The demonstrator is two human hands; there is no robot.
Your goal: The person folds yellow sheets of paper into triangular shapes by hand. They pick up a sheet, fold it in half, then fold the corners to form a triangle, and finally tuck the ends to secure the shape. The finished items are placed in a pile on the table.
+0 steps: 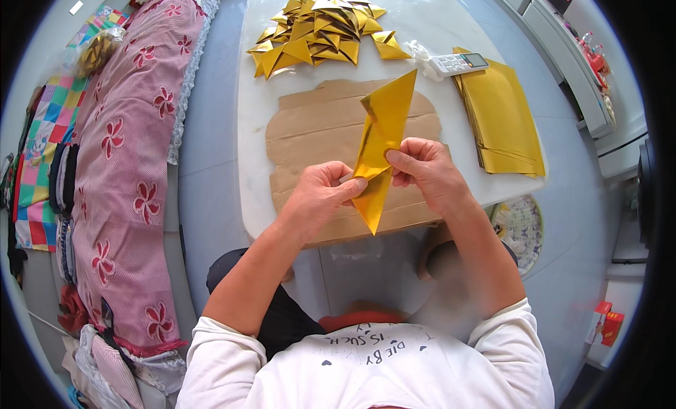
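Note:
A folded gold foil paper [386, 110] with pointed ends is held upright between my two hands above a brown cardboard sheet [306, 134] on the white table [250, 106]. My left hand [327, 194] grips the paper's lower left side, thumb on top. My right hand [429, 173] pinches its right edge around the middle, thumb pressed on the foil. Beyond them lies a pile of folded gold pieces [310, 39]. To the right rests a stack of flat gold sheets [500, 120], with a white remote [458, 63] on its far end, beside a small crumpled white bit [422, 53].
A pink flowered cover [120, 177] runs along the left, with folded clothes [63, 177] and a bag [98, 53] beside it. A patterned round object [521, 233] sits below the table's right corner. A low cabinet [563, 50] lines the right, with red boxes [605, 324] lower down.

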